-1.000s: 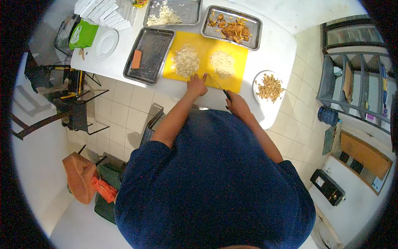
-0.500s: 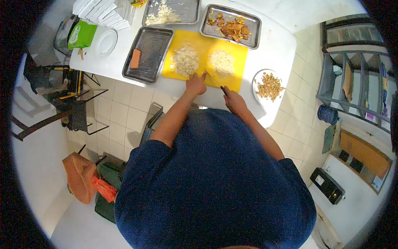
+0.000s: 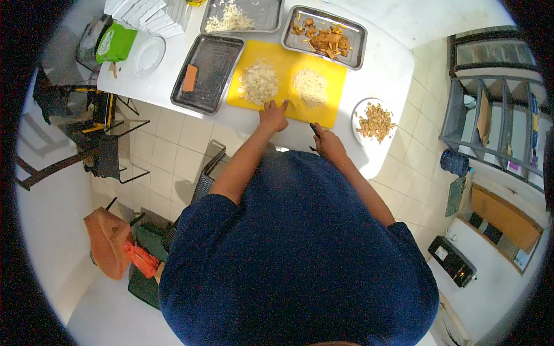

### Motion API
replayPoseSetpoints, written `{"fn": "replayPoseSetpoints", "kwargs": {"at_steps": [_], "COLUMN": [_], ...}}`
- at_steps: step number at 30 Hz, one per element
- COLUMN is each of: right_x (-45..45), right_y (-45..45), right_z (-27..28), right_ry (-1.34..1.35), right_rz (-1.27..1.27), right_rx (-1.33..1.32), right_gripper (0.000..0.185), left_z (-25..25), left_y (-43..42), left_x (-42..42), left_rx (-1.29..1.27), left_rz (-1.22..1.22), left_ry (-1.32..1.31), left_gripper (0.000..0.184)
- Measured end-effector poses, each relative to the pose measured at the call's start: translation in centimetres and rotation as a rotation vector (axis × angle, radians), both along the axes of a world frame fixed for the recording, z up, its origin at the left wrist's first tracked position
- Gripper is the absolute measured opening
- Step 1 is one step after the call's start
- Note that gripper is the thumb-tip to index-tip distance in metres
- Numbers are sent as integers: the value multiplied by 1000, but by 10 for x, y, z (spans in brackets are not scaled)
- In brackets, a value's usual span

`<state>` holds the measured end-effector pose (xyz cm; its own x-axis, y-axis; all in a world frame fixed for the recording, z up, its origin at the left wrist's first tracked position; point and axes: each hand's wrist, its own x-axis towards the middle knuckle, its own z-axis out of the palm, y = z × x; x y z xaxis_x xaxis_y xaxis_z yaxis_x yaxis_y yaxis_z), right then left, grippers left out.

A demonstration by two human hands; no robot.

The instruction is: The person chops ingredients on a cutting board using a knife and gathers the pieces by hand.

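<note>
My right hand [image 3: 330,145] is closed round the dark handle of a knife [image 3: 314,130]. Its thin blade slants up and left over the near edge of a yellow cutting board [image 3: 283,62]. Beside the blade tip, my left hand [image 3: 274,119] rests at the board's near edge with its fingers apart; a tiny pale bit shows by one fingertip, too small to name. Two piles of finely chopped pale food lie on the board: a wider left pile [image 3: 258,82] and a right pile [image 3: 310,87].
A dark tray [image 3: 199,95] holds an orange-brown block [image 3: 190,78]. Behind are a tray of white shreds [image 3: 270,14] and a tray of browned pieces [image 3: 288,37]. A plate of brown strips [image 3: 376,122] stands right. An empty-looking white plate [image 3: 149,56] and green pack [image 3: 117,42] sit left.
The view has shifted slightly. The right hand and knife handle sit marginally lower, while the left hand keeps its place at the board's edge. The piles look the same.
</note>
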<state>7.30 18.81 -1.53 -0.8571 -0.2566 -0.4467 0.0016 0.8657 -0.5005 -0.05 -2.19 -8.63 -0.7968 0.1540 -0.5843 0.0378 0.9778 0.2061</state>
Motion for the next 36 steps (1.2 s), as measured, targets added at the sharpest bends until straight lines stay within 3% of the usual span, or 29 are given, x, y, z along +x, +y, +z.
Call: {"fn": "replayPoseSetpoints", "kwargs": {"at_steps": [17, 29, 32, 36], "right_x": [2, -10, -14, -2], "right_y": [-1, -5, -4, 3], "right_z": [-15, -20, -2, -12], "right_ry": [12, 94, -13, 48], "right_rz": [-14, 12, 15, -11], "right_rx": [-37, -68, 19, -73], "right_gripper": [33, 40, 42, 42], "left_z": [-1, 7, 0, -1], "left_y": [-1, -2, -3, -1], "left_x": [-2, -4, -3, -4], "left_rx": [21, 2, 16, 13], "left_rz": [-1, -8, -19, 5], "left_ry": [21, -6, 4, -22], "left_gripper": [73, 72, 72, 72]}}
